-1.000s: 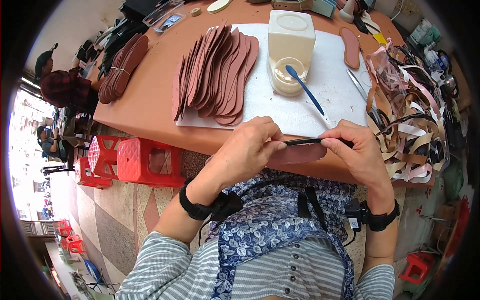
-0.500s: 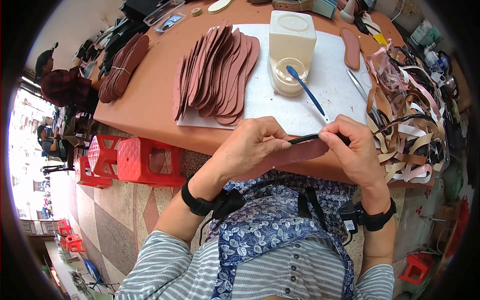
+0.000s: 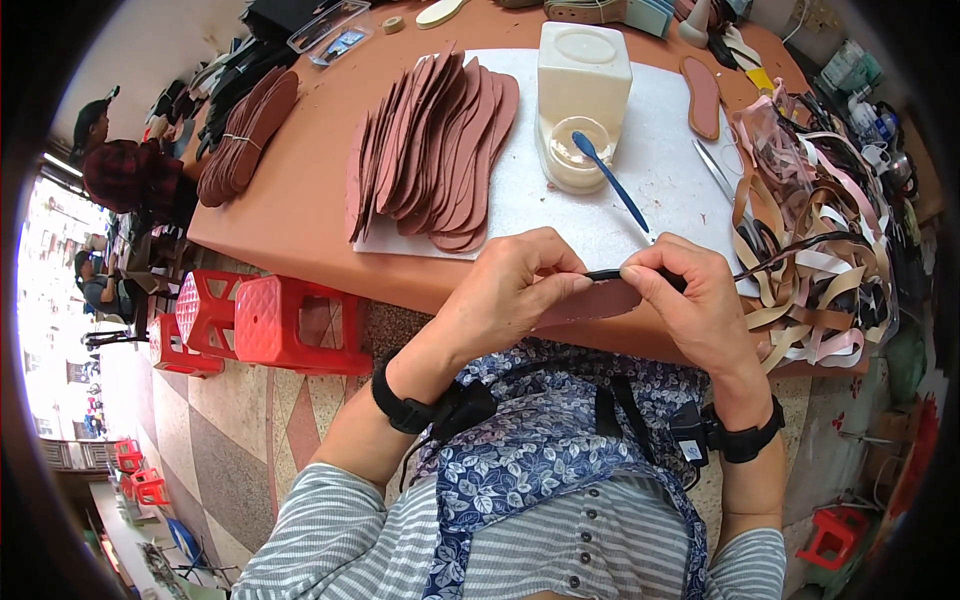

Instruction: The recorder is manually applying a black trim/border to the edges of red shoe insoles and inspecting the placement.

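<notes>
Nearest, a crinkled cotton apron (image 3: pixel 540 450) in blue leaf print lies below the cream container (image 3: pixel 585 75), a boxy, smooth plastic vessel with a rounded open spout.

Between apron and container, the left hand (image 3: pixel 515 290) has its fingers (image 3: pixel 568 287) pinched closed on the edge of a flat, matte pinkish sole piece (image 3: pixel 588 306). The right hand (image 3: pixel 690 295) pinches a narrow, pliable black strip (image 3: pixel 604 275) along that edge, its fingers closed too, a short stretch showing between the hands.

Right of the container and nearer, a heap of limp, curling ribbons (image 3: pixel 820 240) mixes satin-like pink, tan and white. A slim blue brush (image 3: pixel 615 185) slants from the container's spout. Left of the container, thin curved soles (image 3: pixel 440 150) fan out, partly over a white, finely grained board (image 3: pixel 515 225) on the smooth orange-brown counter (image 3: pixel 325 235).

Farther left of the container sits a tied bundle of soles (image 3: pixel 245 140); beyond it, a clear rigid box (image 3: pixel 335 35).
</notes>
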The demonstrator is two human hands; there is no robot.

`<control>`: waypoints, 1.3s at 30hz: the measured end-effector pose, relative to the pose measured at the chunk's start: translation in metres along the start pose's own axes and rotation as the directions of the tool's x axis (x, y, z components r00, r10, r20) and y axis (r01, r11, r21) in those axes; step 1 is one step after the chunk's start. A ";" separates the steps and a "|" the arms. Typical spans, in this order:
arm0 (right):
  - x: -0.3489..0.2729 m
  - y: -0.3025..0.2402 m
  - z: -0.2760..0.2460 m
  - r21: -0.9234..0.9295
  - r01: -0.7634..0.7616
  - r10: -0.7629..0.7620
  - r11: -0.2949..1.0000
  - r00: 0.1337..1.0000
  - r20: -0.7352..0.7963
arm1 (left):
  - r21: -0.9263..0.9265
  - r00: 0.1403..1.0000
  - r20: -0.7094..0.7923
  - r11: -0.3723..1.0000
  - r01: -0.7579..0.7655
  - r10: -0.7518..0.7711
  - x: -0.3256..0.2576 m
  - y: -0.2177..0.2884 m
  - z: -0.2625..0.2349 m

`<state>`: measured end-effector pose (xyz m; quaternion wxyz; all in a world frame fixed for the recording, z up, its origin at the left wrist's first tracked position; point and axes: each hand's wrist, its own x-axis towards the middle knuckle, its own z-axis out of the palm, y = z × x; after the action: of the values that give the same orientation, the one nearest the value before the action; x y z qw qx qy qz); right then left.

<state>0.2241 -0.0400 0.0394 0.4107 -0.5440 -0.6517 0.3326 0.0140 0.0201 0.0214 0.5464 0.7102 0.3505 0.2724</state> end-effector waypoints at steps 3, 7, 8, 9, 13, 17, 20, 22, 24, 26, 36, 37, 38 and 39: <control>-0.001 0.007 -0.001 0.105 -0.072 0.072 0.992 0.997 -0.002 | 0.095 0.998 -0.024 0.994 -0.047 0.049 -0.002 0.004 -0.001; -0.002 0.001 -0.015 0.200 -0.302 0.294 0.932 0.953 0.068 | 0.154 0.997 -0.070 0.988 -0.033 0.045 -0.003 0.005 -0.003; -0.002 0.003 -0.016 0.200 -0.302 0.294 0.932 0.953 0.069 | 0.165 0.997 -0.074 0.986 -0.023 0.036 -0.004 0.005 -0.004; -0.004 0.006 -0.016 0.210 -0.271 0.264 0.939 0.963 0.058 | 0.165 0.997 -0.074 0.986 -0.025 0.037 -0.004 0.005 -0.005; -0.006 0.011 -0.019 0.233 -0.247 0.245 0.941 0.969 0.039 | 0.142 0.995 -0.083 0.989 -0.034 0.046 -0.003 0.002 -0.006; -0.008 0.012 -0.021 0.281 -0.245 0.241 0.928 0.969 0.047 | 0.017 0.990 -0.139 1.000 -0.015 0.017 -0.003 -0.002 -0.010; -0.009 0.014 -0.019 0.338 -0.245 0.247 0.909 0.968 0.038 | -0.022 0.968 -0.230 0.994 -0.107 0.099 -0.002 -0.002 -0.015; -0.010 0.018 -0.016 0.419 -0.246 0.254 0.874 0.966 0.037 | -0.037 0.966 -0.243 0.994 -0.100 0.088 -0.001 -0.001 -0.018; -0.012 0.019 -0.012 0.443 -0.239 0.252 0.864 0.967 0.029 | -0.052 0.963 -0.257 0.994 -0.092 0.075 -0.001 0.000 -0.019; -0.012 0.020 -0.006 0.466 -0.232 0.250 0.854 0.968 0.023 | -0.135 0.965 -0.259 0.988 -0.076 0.039 -0.001 -0.001 -0.019; -0.011 0.024 0.021 0.640 -0.235 0.308 0.731 0.952 -0.001 | -0.144 0.935 -0.349 0.983 -0.118 0.061 0.002 -0.002 -0.015; -0.011 0.022 0.024 0.660 -0.228 0.313 0.716 0.950 -0.011 | -0.170 0.935 -0.352 0.979 -0.113 0.047 0.002 -0.002 -0.015; -0.010 0.023 0.027 0.660 -0.228 0.313 0.716 0.950 -0.012 | -0.195 0.934 -0.356 0.975 -0.109 0.033 0.002 -0.002 -0.015; -0.010 0.024 0.029 0.674 -0.228 0.316 0.702 0.949 -0.008 | -0.195 0.934 -0.356 0.975 -0.110 0.034 0.002 -0.002 -0.014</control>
<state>0.2086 -0.0446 0.0040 0.5629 -0.4710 -0.3757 0.5658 0.0037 0.0300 0.0235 0.5373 0.6005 0.3847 0.4502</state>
